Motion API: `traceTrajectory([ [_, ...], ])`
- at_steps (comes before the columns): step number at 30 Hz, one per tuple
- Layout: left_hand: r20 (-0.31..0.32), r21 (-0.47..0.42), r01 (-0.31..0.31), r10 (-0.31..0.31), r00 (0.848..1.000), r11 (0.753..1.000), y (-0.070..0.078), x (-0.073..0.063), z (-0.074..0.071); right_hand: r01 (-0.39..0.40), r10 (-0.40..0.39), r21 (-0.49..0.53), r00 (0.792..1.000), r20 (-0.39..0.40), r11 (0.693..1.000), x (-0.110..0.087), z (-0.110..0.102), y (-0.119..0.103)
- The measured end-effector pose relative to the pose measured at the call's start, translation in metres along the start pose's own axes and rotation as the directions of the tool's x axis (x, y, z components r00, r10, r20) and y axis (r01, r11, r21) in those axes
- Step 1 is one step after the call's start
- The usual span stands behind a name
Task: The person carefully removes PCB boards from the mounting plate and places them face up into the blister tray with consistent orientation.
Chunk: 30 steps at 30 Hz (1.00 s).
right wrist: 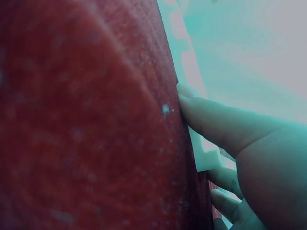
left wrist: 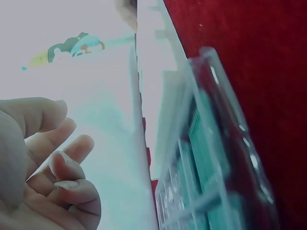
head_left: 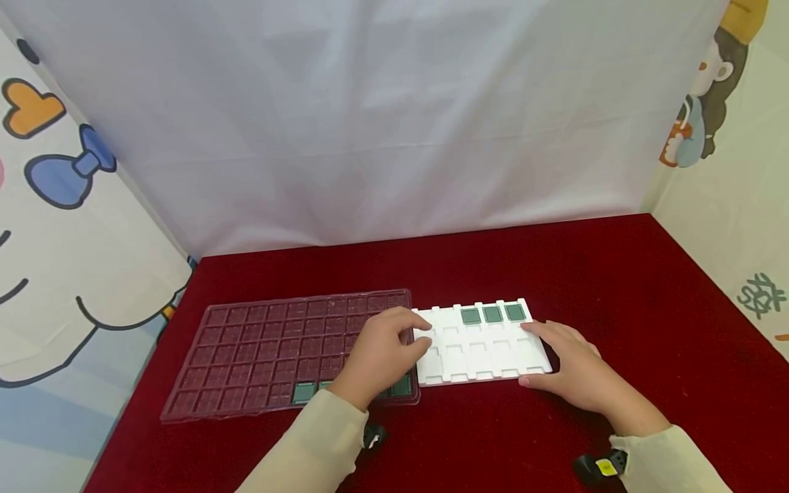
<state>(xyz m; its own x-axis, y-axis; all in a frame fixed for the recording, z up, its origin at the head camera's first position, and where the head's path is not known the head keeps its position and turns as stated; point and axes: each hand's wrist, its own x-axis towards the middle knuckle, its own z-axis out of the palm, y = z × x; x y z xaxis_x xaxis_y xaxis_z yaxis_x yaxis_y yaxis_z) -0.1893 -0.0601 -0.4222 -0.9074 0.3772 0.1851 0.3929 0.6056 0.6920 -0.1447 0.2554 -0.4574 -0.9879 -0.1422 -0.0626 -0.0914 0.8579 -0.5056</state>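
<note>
A white plastic tray (head_left: 505,352) with rows of shallow pockets lies at mid-table. Three green square chips (head_left: 493,313) sit in its far row toward the right. My left hand (head_left: 385,349) hovers over the seam between this tray and a clear compartment tray (head_left: 277,352); its fingers are loosely bent and, in the left wrist view, hold nothing. Several green chips (head_left: 303,392) occupy the clear tray's near row, partly hidden by my left arm. At the white tray's right end, my right hand (head_left: 573,366) rests with thumb and fingers spread along the edge.
A dark red cloth (head_left: 481,438) covers the table. Behind it hangs a white curtain (head_left: 401,123), and printed cloth panels (head_left: 92,274) stand at both sides. The clear tray's right rim meets the white tray's left end.
</note>
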Motion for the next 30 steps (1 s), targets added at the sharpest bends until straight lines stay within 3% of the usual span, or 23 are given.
traceTrajectory([
  [13, 0.027, 0.01, -0.055, 0.055, 0.998, 0.998, 0.021, 0.02, 0.019, -0.006, 0.005, 0.004, 1.0, 0.006, 1.0, 0.0, -0.001, 0.0],
  [20, 0.012, -0.014, -0.096, 0.097, 0.995, 0.995, 0.03, 0.028, 0.028, -0.002, 0.002, 0.016, 1.0, 0.0, 1.0, 0.0, -0.001, 0.001],
  [30, 0.035, -0.035, -0.062, 0.064, 0.997, 0.997, 0.036, 0.038, 0.037, -0.005, 0.005, 0.02, 1.0, 0.005, 1.0, 0.0, 0.0, 0.0],
])
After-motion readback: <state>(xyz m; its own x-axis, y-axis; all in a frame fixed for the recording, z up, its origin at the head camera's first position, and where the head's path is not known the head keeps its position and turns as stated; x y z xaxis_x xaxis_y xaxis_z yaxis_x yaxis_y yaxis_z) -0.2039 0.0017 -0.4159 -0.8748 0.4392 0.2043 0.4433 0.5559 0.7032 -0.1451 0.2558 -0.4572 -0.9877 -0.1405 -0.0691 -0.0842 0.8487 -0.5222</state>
